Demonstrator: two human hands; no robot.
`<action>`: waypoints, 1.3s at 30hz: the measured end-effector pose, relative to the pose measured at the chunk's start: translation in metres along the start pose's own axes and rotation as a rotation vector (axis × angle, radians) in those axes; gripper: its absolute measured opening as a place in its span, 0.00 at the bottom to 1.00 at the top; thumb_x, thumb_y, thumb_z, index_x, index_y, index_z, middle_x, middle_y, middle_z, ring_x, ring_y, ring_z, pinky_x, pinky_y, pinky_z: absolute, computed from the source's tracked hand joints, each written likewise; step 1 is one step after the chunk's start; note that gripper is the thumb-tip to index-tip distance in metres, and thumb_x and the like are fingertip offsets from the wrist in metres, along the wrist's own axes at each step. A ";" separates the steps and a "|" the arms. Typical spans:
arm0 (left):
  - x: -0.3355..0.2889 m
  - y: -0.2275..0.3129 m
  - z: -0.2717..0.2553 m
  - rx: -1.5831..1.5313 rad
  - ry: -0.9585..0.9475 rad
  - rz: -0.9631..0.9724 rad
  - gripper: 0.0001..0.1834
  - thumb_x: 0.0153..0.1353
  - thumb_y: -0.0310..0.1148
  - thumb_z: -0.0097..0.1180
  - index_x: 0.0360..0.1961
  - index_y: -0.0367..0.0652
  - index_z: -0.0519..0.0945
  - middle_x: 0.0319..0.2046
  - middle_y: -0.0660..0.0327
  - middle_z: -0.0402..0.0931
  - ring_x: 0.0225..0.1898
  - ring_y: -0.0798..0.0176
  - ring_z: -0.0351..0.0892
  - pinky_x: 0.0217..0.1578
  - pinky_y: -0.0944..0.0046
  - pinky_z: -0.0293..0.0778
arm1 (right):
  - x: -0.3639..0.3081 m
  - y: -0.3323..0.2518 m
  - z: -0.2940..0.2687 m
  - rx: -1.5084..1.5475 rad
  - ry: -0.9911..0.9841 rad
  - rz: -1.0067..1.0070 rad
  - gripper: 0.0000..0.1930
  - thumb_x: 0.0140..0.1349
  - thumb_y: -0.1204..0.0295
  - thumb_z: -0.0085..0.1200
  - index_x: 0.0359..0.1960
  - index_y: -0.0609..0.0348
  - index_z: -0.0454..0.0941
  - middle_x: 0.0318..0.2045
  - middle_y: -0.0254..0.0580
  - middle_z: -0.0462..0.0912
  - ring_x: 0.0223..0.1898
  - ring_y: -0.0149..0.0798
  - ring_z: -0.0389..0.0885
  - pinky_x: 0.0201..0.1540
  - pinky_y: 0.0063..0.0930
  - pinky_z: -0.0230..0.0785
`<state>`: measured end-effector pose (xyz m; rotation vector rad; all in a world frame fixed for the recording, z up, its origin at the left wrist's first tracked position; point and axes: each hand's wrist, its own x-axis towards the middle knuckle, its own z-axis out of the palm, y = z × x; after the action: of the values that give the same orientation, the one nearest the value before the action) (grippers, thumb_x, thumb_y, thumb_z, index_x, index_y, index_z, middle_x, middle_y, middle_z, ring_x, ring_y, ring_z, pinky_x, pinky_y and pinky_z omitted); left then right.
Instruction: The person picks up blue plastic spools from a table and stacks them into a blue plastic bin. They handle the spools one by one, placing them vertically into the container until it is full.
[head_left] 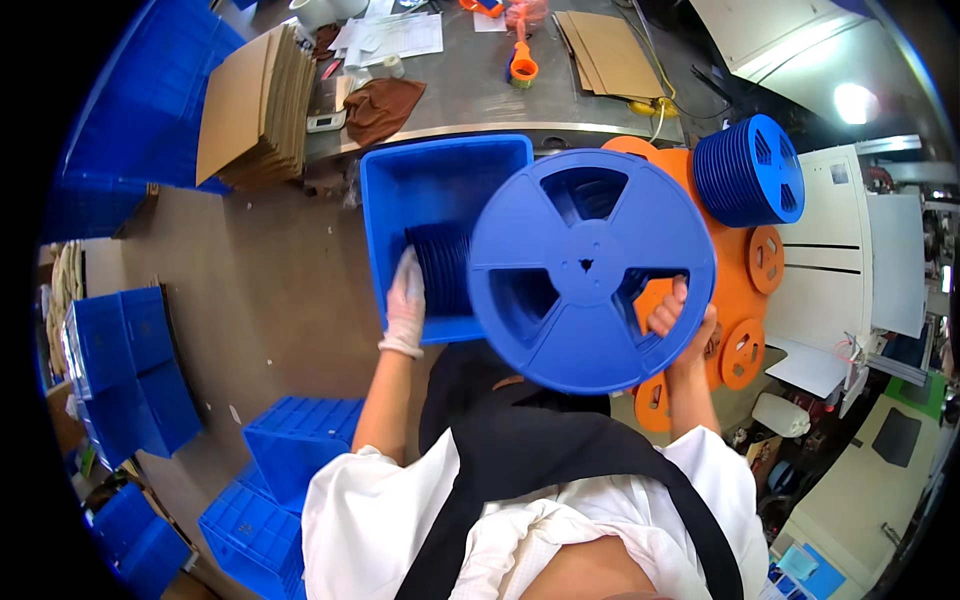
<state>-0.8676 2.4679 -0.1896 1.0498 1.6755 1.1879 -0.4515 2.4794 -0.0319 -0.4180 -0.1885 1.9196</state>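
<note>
My right hand is closed around the rim of a large blue plastic reel, its fingers curled through one of the openings. The reel faces up close to me, with a small hole at its centre and three wide cut-outs. My left hand, in a white glove, reaches into a blue plastic bin with its fingers stretched out. It lies against the left end of a row of blue reels inside the bin. The held reel hides the bin's right part.
A stack of blue reels sits on an orange turntable-like surface with round orange discs. Ahead stands a metal workbench with a brown cloth, an orange tape dispenser and cardboard sheets. Cardboard and blue crates stand left.
</note>
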 end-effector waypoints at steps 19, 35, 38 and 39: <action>-0.007 0.011 -0.084 0.748 -0.296 0.432 0.32 0.69 0.47 0.40 0.67 0.37 0.63 0.67 0.44 0.59 0.69 0.39 0.56 0.69 0.44 0.49 | -0.024 0.143 0.064 -0.057 -0.188 0.073 0.17 0.55 0.61 0.61 0.36 0.54 0.67 0.16 0.27 0.60 0.17 0.28 0.60 0.25 0.25 0.55; -0.050 0.072 -0.103 0.614 -0.690 0.981 0.24 0.51 0.23 0.54 0.52 0.42 0.76 0.51 0.53 0.74 0.59 0.46 0.70 0.59 0.49 0.70 | -0.022 0.143 0.078 -0.078 0.049 -0.034 0.18 0.57 0.58 0.59 0.38 0.53 0.65 0.21 0.27 0.60 0.23 0.26 0.58 0.29 0.25 0.55; -0.054 0.068 -0.108 0.640 -0.746 0.935 0.21 0.56 0.24 0.51 0.53 0.42 0.76 0.54 0.53 0.76 0.59 0.47 0.73 0.52 0.56 0.77 | -0.019 0.146 0.083 -0.098 0.032 -0.044 0.22 0.62 0.53 0.57 0.45 0.58 0.67 0.24 0.30 0.63 0.27 0.29 0.61 0.33 0.27 0.57; -0.054 0.067 -0.108 0.638 -0.764 0.929 0.21 0.57 0.24 0.50 0.53 0.43 0.76 0.54 0.53 0.76 0.59 0.48 0.74 0.51 0.57 0.79 | -0.017 0.146 0.086 -0.116 0.046 -0.050 0.24 0.63 0.52 0.56 0.47 0.59 0.68 0.24 0.31 0.65 0.27 0.30 0.63 0.34 0.27 0.58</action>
<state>-0.9395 2.4003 -0.0928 2.4676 0.9187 0.5441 -0.6043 2.4145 0.0035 -0.5292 -0.2782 1.8542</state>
